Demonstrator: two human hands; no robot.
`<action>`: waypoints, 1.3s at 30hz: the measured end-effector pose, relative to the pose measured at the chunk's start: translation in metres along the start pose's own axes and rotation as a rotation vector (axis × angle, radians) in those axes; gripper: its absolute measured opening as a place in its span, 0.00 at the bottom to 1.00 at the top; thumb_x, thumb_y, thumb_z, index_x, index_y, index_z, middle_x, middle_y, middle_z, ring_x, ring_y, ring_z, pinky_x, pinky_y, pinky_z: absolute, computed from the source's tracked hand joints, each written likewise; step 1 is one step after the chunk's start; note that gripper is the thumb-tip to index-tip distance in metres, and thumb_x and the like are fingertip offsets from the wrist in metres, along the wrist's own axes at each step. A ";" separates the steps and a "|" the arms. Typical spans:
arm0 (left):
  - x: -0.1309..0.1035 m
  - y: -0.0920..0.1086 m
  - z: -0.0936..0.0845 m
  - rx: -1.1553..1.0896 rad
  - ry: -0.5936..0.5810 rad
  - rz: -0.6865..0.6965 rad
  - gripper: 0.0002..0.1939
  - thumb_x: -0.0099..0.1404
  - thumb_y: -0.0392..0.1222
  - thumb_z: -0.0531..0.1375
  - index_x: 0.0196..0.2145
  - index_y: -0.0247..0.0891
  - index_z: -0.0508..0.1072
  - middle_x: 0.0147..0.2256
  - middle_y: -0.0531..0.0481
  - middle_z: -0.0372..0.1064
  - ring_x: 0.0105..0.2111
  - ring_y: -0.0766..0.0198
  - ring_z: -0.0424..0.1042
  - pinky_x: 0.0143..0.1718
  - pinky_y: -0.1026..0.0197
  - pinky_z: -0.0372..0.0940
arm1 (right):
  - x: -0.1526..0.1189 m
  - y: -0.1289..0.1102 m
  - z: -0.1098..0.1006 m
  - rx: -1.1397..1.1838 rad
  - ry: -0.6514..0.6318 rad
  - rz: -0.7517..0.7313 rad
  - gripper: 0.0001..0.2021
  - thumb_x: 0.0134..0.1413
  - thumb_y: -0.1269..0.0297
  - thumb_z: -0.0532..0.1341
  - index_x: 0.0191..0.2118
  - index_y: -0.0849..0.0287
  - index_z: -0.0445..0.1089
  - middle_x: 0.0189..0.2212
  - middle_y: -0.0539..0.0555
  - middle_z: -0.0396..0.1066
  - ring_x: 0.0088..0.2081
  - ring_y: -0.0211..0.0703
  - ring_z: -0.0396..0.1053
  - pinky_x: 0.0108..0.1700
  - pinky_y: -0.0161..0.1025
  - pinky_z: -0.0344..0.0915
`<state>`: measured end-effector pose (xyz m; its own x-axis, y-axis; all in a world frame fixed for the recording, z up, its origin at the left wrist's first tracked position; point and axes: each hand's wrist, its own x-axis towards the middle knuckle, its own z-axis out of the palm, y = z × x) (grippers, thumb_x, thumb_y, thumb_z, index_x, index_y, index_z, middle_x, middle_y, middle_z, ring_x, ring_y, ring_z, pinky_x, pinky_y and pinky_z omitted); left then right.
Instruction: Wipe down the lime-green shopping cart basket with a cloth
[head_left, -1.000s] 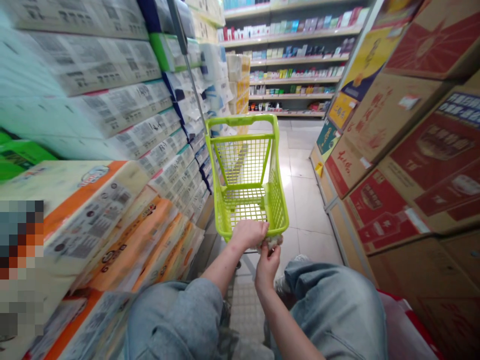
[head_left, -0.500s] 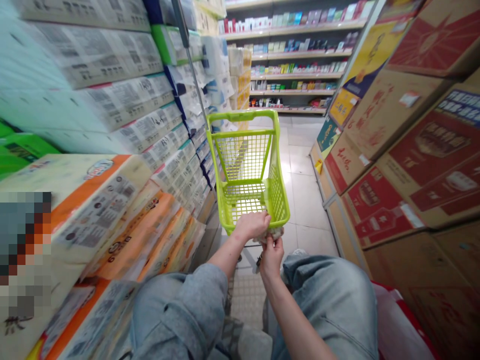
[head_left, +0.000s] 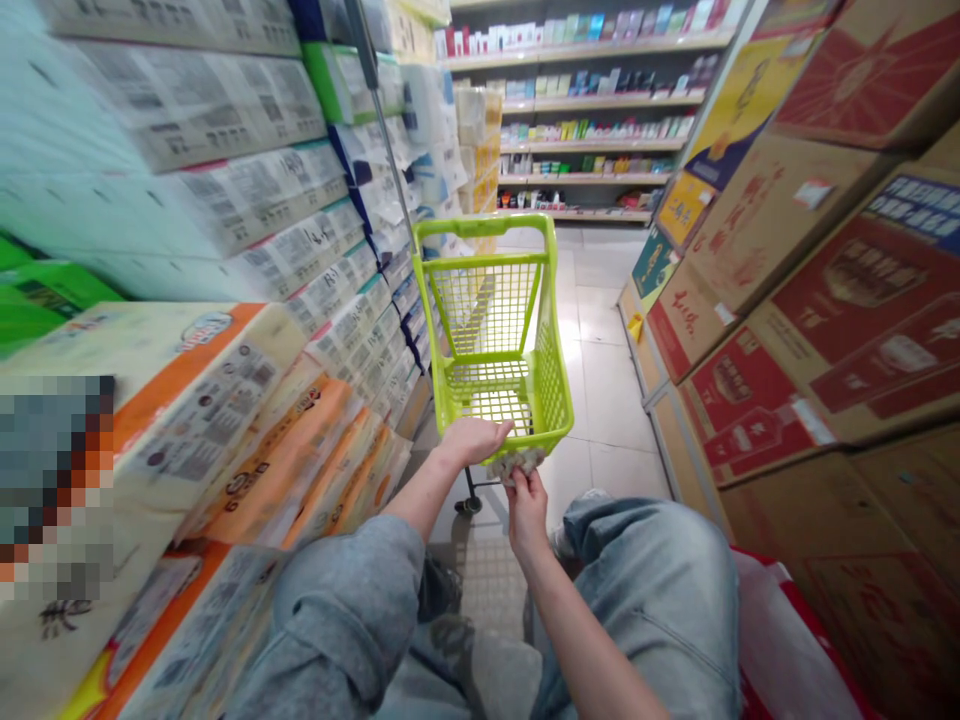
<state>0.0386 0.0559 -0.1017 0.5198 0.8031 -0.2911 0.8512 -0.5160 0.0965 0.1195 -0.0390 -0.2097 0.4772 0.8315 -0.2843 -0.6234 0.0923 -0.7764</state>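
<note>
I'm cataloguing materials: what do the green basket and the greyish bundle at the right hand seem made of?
Green basket: probably glossy moulded plastic, given its shiny rim and lattice. Greyish bundle: perhaps fabric, matte and crumpled; blur leaves this open.

You're in a shop, most likely a supermarket, seated low in a narrow aisle. On your left, wrapped packs [head_left: 225, 95] are stacked high, some with large handwritten figures [head_left: 316, 236] on their sides, and more packs with orange bands [head_left: 281, 465] lie nearer you. On your right, printed cartons [head_left: 787, 215] rise in tiers, with small white labels [head_left: 814, 193] stuck on several. Ahead of you, shelves [head_left: 600, 148] carry close rows of small, colourful goods [head_left: 585, 130]. In front of you, a green basket [head_left: 565, 405] on wheels [head_left: 468, 505] stands on the tiled floor [head_left: 592, 345].
</note>
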 end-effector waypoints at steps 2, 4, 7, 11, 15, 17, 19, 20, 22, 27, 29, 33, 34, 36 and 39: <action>0.001 0.000 0.001 -0.004 -0.013 -0.004 0.39 0.66 0.58 0.28 0.38 0.36 0.74 0.41 0.40 0.73 0.43 0.52 0.71 0.42 0.52 0.63 | 0.004 -0.005 -0.007 -0.040 -0.028 0.042 0.16 0.38 0.60 0.63 0.38 0.59 0.68 0.36 0.51 0.72 0.37 0.40 0.68 0.40 0.37 0.65; 0.002 0.000 0.000 -0.030 -0.002 -0.032 0.40 0.65 0.58 0.27 0.38 0.37 0.74 0.41 0.40 0.73 0.44 0.52 0.70 0.42 0.53 0.63 | 0.006 -0.009 -0.017 -0.128 -0.097 0.088 0.14 0.37 0.61 0.64 0.34 0.60 0.70 0.31 0.50 0.72 0.32 0.39 0.67 0.36 0.36 0.64; 0.002 0.001 -0.001 -0.073 -0.005 -0.061 0.41 0.65 0.59 0.26 0.39 0.39 0.74 0.41 0.41 0.73 0.44 0.52 0.71 0.42 0.53 0.63 | 0.002 -0.009 -0.024 -0.190 -0.155 0.129 0.14 0.38 0.61 0.64 0.35 0.59 0.70 0.31 0.51 0.72 0.33 0.39 0.67 0.36 0.35 0.64; 0.002 0.008 -0.001 -0.078 -0.002 -0.056 0.40 0.65 0.59 0.27 0.41 0.40 0.74 0.42 0.42 0.72 0.44 0.52 0.70 0.43 0.52 0.63 | -0.004 0.005 -0.013 -0.065 -0.120 0.115 0.19 0.38 0.59 0.64 0.41 0.57 0.69 0.43 0.53 0.71 0.42 0.43 0.67 0.43 0.39 0.64; 0.003 0.013 -0.002 -0.085 -0.015 -0.046 0.38 0.65 0.59 0.29 0.42 0.42 0.73 0.43 0.44 0.72 0.44 0.53 0.70 0.42 0.53 0.63 | 0.002 0.008 -0.014 -0.164 -0.129 0.036 0.19 0.39 0.58 0.62 0.41 0.58 0.70 0.40 0.53 0.72 0.40 0.43 0.67 0.41 0.39 0.64; 0.002 0.013 -0.002 -0.126 0.022 -0.031 0.35 0.66 0.58 0.30 0.43 0.43 0.73 0.44 0.46 0.72 0.44 0.54 0.70 0.42 0.55 0.63 | 0.006 0.002 -0.022 -0.330 -0.211 0.007 0.14 0.40 0.59 0.62 0.35 0.60 0.71 0.32 0.52 0.73 0.34 0.41 0.67 0.37 0.37 0.63; 0.002 0.011 -0.002 -0.222 0.113 -0.013 0.32 0.67 0.56 0.32 0.44 0.45 0.71 0.45 0.49 0.72 0.44 0.57 0.70 0.42 0.58 0.63 | 0.007 -0.005 -0.028 -0.441 -0.289 -0.016 0.10 0.41 0.60 0.61 0.30 0.61 0.72 0.26 0.51 0.72 0.30 0.40 0.65 0.34 0.36 0.62; 0.001 0.010 -0.002 -0.300 0.169 -0.004 0.31 0.68 0.55 0.33 0.45 0.45 0.71 0.44 0.50 0.72 0.44 0.60 0.70 0.42 0.59 0.63 | 0.007 -0.008 -0.029 -0.448 -0.308 -0.025 0.10 0.42 0.60 0.61 0.31 0.61 0.72 0.26 0.51 0.72 0.30 0.40 0.66 0.33 0.35 0.62; -0.001 0.007 -0.002 -0.479 0.287 0.022 0.31 0.69 0.52 0.31 0.46 0.44 0.70 0.42 0.52 0.73 0.42 0.64 0.71 0.41 0.63 0.63 | 0.004 -0.012 -0.027 -0.379 -0.304 -0.024 0.13 0.43 0.59 0.61 0.35 0.60 0.72 0.32 0.52 0.73 0.34 0.42 0.68 0.36 0.36 0.63; -0.010 -0.002 -0.002 -0.475 0.464 0.056 0.28 0.69 0.49 0.34 0.42 0.40 0.72 0.39 0.51 0.74 0.41 0.66 0.70 0.41 0.64 0.62 | -0.005 -0.012 -0.013 -0.170 -0.254 0.094 0.20 0.41 0.60 0.62 0.44 0.57 0.69 0.43 0.54 0.71 0.44 0.45 0.68 0.44 0.40 0.64; -0.013 -0.002 0.001 -0.330 0.424 0.058 0.28 0.69 0.49 0.36 0.38 0.41 0.74 0.36 0.50 0.74 0.40 0.65 0.70 0.43 0.63 0.61 | -0.007 -0.008 -0.008 -0.118 -0.197 0.113 0.19 0.39 0.60 0.63 0.43 0.56 0.69 0.43 0.53 0.71 0.43 0.43 0.68 0.44 0.40 0.64; -0.014 0.008 0.009 -0.083 0.331 0.066 0.33 0.69 0.53 0.35 0.30 0.37 0.76 0.30 0.44 0.74 0.36 0.60 0.72 0.40 0.59 0.61 | -0.008 0.006 0.002 -0.069 -0.132 0.121 0.18 0.38 0.60 0.63 0.40 0.56 0.68 0.39 0.51 0.71 0.39 0.40 0.68 0.42 0.38 0.65; -0.013 0.010 0.010 -0.052 0.323 0.061 0.34 0.68 0.53 0.34 0.30 0.37 0.76 0.30 0.43 0.74 0.35 0.60 0.72 0.38 0.59 0.62 | -0.008 0.009 0.003 -0.077 -0.130 0.111 0.17 0.38 0.60 0.63 0.39 0.56 0.68 0.38 0.51 0.71 0.37 0.39 0.67 0.41 0.38 0.64; -0.012 0.013 0.010 -0.022 0.310 0.052 0.35 0.68 0.53 0.32 0.31 0.38 0.76 0.31 0.43 0.74 0.35 0.60 0.73 0.36 0.60 0.62 | -0.004 0.013 0.002 -0.128 -0.141 0.079 0.15 0.39 0.60 0.62 0.37 0.57 0.68 0.34 0.50 0.72 0.34 0.39 0.67 0.38 0.37 0.64; -0.013 0.011 0.008 -0.016 0.293 0.056 0.36 0.68 0.53 0.32 0.31 0.38 0.76 0.31 0.43 0.75 0.35 0.60 0.73 0.36 0.60 0.62 | 0.003 0.008 -0.010 -0.264 -0.200 0.036 0.12 0.39 0.62 0.61 0.34 0.60 0.70 0.29 0.49 0.71 0.30 0.37 0.65 0.34 0.35 0.62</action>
<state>0.0410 0.0371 -0.1048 0.5632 0.8263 0.0023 0.8202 -0.5593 0.1204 0.1226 -0.0411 -0.2227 0.3109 0.9250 -0.2182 -0.4428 -0.0622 -0.8945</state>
